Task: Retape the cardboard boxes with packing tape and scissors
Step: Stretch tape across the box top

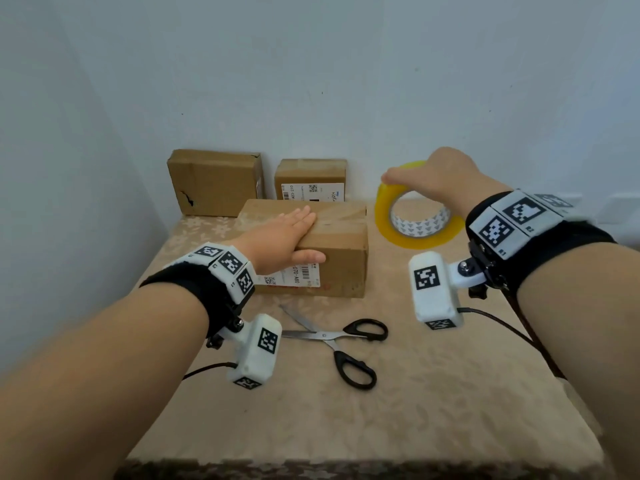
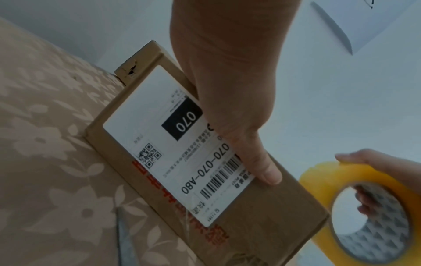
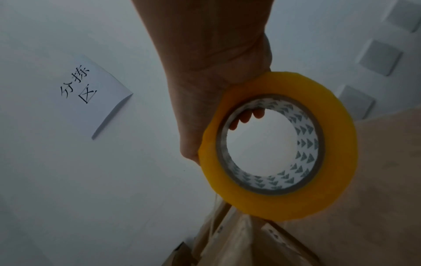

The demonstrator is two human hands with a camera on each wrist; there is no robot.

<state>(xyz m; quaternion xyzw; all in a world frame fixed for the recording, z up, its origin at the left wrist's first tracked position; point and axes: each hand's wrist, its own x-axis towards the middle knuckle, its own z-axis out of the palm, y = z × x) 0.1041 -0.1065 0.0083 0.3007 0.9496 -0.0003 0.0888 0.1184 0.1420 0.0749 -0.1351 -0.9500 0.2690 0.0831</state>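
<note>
My left hand (image 1: 289, 237) lies flat on the front box (image 1: 341, 244); my right hand (image 1: 440, 174) grips the tape roll (image 1: 415, 233) just beside it. No fresh strip shows, I think; scissors (image 1: 341, 344) wait on the bench (image 1: 433, 393). Two boxes remain.

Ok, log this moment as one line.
left hand: flat on labelled cardboard box, thumb on its front | right hand: grips yellow packing tape roll, lifted beside box | scissors: open on table, untouched
</note>
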